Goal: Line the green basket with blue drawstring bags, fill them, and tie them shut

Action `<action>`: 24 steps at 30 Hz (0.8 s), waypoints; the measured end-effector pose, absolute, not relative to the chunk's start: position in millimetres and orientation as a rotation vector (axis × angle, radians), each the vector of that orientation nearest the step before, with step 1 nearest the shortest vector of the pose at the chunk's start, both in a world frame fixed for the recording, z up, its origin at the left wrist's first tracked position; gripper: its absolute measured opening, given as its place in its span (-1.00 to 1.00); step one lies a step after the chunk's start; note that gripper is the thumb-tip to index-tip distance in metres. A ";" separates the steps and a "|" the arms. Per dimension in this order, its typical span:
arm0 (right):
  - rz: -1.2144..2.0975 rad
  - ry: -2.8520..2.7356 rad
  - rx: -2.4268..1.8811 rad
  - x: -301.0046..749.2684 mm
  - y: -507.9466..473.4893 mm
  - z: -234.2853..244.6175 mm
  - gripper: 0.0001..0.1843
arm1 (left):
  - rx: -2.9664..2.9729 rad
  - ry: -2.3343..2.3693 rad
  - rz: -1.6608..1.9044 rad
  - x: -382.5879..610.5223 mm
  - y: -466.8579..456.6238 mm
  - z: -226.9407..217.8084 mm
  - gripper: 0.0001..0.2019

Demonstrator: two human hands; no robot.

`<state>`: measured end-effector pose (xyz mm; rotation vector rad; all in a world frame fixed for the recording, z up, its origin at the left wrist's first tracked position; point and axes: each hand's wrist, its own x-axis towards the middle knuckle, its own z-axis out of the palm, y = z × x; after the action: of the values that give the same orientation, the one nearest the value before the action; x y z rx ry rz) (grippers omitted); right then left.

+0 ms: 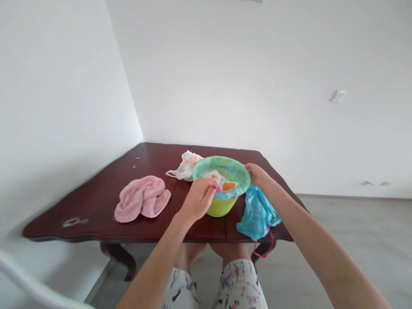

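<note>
A small green lattice basket [221, 207] stands on the dark wooden table [96, 201], lined with a thin blue plastic bag [231, 165] stretched over its rim. Crumpled white and orange wrappers [222, 180] lie inside. My left hand [198, 198] is closed in a pinch on the bag's red drawstring [215, 188] at the near rim. My right hand [255, 174] grips the bag's edge at the right side of the rim. A second blue bag [257, 213] lies bunched beside the basket, its red drawstring hanging over the table's front edge.
A pink towel [142, 197] lies crumpled left of the basket. A white plastic bag with orange print [186, 167] sits behind the basket. White walls meet at the table's far left corner. My knees show below the front edge.
</note>
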<state>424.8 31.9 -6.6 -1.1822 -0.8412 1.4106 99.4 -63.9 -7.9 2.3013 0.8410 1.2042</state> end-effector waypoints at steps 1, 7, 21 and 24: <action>1.414 -0.847 -1.225 423.3 36.7 -2.6 -0.78 | 2.309 0.859 1.199 101.8 -62.1 -8.5 -0.29; 1.218 -0.940 -1.453 409.0 67.8 9.3 -0.63 | 2.375 1.039 1.276 113.8 -54.2 -11.2 -0.43; 0.718 -1.380 -1.376 405.8 69.4 19.8 -0.69 | 2.369 1.004 1.337 118.8 -36.7 -10.9 -0.47; 0.861 -1.346 -1.410 416.6 74.5 28.0 -0.72 | 2.288 1.001 1.425 115.4 -20.5 -11.9 -0.36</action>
<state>416.6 74.5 28.0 -1.4105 -1.3462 0.8612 115.4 -20.5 -11.9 2.2877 1.0010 1.4252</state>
